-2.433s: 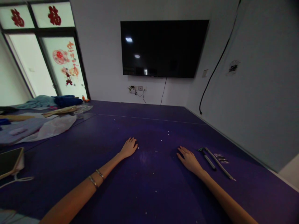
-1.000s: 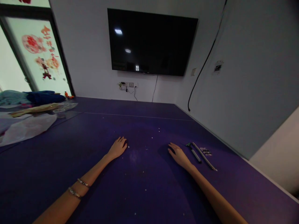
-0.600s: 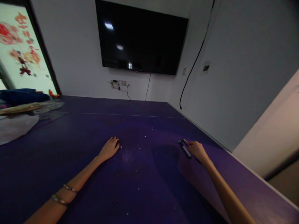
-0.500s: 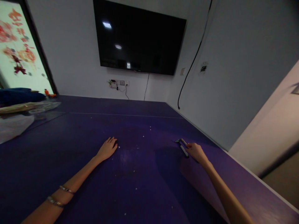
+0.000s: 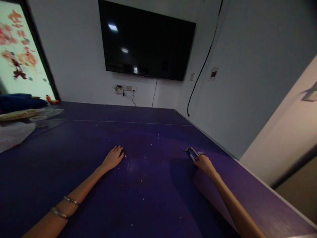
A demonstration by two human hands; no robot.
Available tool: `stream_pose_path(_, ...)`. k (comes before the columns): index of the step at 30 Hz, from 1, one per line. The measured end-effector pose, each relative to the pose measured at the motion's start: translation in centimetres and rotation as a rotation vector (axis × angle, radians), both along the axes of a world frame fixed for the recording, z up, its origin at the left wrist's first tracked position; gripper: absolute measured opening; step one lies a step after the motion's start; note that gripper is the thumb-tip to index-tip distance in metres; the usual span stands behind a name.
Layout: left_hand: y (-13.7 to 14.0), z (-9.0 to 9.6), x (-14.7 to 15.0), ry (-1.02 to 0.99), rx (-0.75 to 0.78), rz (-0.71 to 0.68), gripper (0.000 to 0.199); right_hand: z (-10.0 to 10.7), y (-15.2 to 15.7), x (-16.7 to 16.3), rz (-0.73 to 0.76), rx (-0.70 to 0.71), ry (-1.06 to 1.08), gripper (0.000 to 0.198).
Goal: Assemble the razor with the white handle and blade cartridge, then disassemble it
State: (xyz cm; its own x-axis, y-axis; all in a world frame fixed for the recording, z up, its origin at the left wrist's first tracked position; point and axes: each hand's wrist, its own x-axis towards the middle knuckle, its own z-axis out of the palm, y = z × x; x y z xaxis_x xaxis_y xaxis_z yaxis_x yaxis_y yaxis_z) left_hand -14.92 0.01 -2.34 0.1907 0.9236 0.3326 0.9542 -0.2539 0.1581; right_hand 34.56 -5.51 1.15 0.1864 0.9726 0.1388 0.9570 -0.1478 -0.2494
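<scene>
My left hand (image 5: 113, 158) lies palm down on the purple tabletop (image 5: 148, 172), its fingers stretched out and holding nothing. A tiny white scrap (image 5: 125, 156) sits just beside its fingertips. On the right, my right hand (image 5: 203, 162) is closed on the near end of a small tool with two slim silver-and-black handles (image 5: 192, 155). The handles meet at a dark far end, where a thin, slightly greenish tip points left. The tool's exact kind is too small to make out, and my fingers hide its near part.
Small white specks dot the tabletop. Clear plastic bags (image 5: 16, 134) and dark blue cloth (image 5: 22, 101) lie at the far left, near a small orange object (image 5: 49, 98). A television (image 5: 148, 43) hangs on the back wall; a black cable (image 5: 200, 72) dangles at right.
My right hand has shifted slightly left, and its fingers now cover the near ends of both handles. The handles sit closer together. My left hand stays in place.
</scene>
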Motion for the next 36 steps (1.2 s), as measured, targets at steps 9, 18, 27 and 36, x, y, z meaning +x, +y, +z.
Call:
stream_pose_path(9, -0.5, 1.6, 1.9, 0.024, -0.010, 0.053, 0.040, 0.2, -0.8, -0.9, -0.009, 0.030, 0.006, 0.018)
stream_pose_path(18, -3.2, 5.6, 16.1, -0.420, -0.048, -0.276, 0.022, 2.9, -0.7, -7.6, 0.102, 0.175, 0.027, 0.022)
stream_pose_path(27, -2.7, 5.6, 22.1, -0.624, -0.346, -0.199, 0.050, 4.3, -2.1, -15.3, 0.190, 0.211, -0.004, 0.021)
stream_pose_path(36, -2.3, 6.4, 21.4, -0.564, -0.352, -0.221, 0.048, 4.3, -3.8, -18.0, 0.231, 0.187, -0.050, 0.026)
